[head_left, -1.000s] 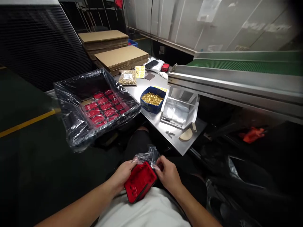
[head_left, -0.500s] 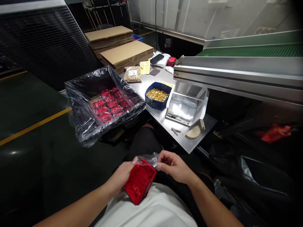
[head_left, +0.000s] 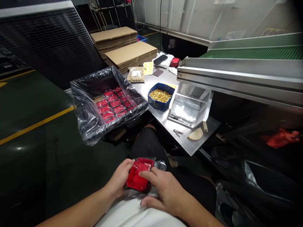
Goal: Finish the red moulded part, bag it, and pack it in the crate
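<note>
A red plastic part (head_left: 136, 176) lies in my lap, partly inside a clear plastic bag (head_left: 161, 164). My left hand (head_left: 119, 178) grips its left edge, fingers curled round it. Over the part's right side rests my right hand (head_left: 163, 190), fingers stretched out and flat, pressing on part and bag. Beyond my knees, a black bin lined with clear film (head_left: 88, 124) holds several bagged red parts (head_left: 113, 105) in rows.
A steel table (head_left: 180, 138) carries a blue tray of brass inserts (head_left: 160, 96), a clear box of bags (head_left: 190, 107), tweezers (head_left: 177, 131), a bag of inserts (head_left: 136, 74) and a phone (head_left: 160, 59). Flat cardboard stacks (head_left: 131, 54) sit behind. A green conveyor (head_left: 251, 53) runs at right.
My right hand let go of the bag's mouth and came down flat on the part. The red part turned from tilted up to lying flatter in my lap.
</note>
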Demonstrator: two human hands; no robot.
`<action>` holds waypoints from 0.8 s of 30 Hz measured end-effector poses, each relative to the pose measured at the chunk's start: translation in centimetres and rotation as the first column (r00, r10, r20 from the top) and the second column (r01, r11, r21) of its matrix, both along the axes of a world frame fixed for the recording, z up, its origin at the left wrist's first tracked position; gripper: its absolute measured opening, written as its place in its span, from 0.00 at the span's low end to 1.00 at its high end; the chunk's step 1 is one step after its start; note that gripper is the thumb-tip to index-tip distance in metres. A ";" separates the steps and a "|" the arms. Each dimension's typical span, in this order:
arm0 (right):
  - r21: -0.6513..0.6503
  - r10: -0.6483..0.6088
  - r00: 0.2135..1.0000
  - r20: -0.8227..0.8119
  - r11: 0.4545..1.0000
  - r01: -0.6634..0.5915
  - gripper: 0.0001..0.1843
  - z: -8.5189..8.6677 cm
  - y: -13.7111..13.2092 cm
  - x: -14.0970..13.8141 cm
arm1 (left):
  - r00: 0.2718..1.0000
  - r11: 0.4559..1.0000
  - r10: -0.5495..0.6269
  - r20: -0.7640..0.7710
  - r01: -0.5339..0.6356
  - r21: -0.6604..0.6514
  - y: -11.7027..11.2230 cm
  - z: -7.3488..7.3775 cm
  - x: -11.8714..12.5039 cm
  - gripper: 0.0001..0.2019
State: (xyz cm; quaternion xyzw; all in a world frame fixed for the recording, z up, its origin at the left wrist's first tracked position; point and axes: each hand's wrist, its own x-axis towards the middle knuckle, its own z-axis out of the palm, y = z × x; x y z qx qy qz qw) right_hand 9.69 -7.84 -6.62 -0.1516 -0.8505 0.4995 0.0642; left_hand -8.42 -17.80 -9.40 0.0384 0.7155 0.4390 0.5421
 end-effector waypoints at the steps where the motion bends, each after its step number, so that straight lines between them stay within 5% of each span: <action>1: 0.013 -0.044 0.999 0.015 0.999 0.044 0.24 -0.3 0.1 -0.1 | 0.999 0.999 -0.045 -0.004 0.045 0.008 0.3 0.4 -0.3 0.17; 5: -0.197 -0.289 0.957 0.020 0.937 0.288 0.12 -1.7 0.8 -0.5 | 0.959 0.977 -0.188 -0.213 0.204 0.055 1.8 1.7 -1.9 0.20; 9: -0.619 -0.380 0.918 0.113 0.695 0.364 0.19 -2.8 1.7 -0.8 | 0.863 0.953 -0.185 -0.471 0.274 0.127 3.0 2.4 -2.5 0.18; 12: -0.725 -0.385 0.912 0.141 0.587 0.360 0.23 -3.4 2.0 -0.9 | 0.837 0.939 -0.197 -0.510 0.311 0.147 3.5 2.5 -2.1 0.19; 19: -0.772 -0.420 0.897 0.139 0.521 0.363 0.24 -4.6 1.9 -1.2 | 0.860 0.930 -0.188 -0.474 0.311 0.196 4.4 2.2 -1.5 0.19; 24: -0.688 -0.502 0.861 0.086 0.595 0.415 0.22 -4.0 1.8 -1.5 | 0.895 0.926 -0.160 -0.416 0.283 0.251 4.8 2.3 -1.4 0.21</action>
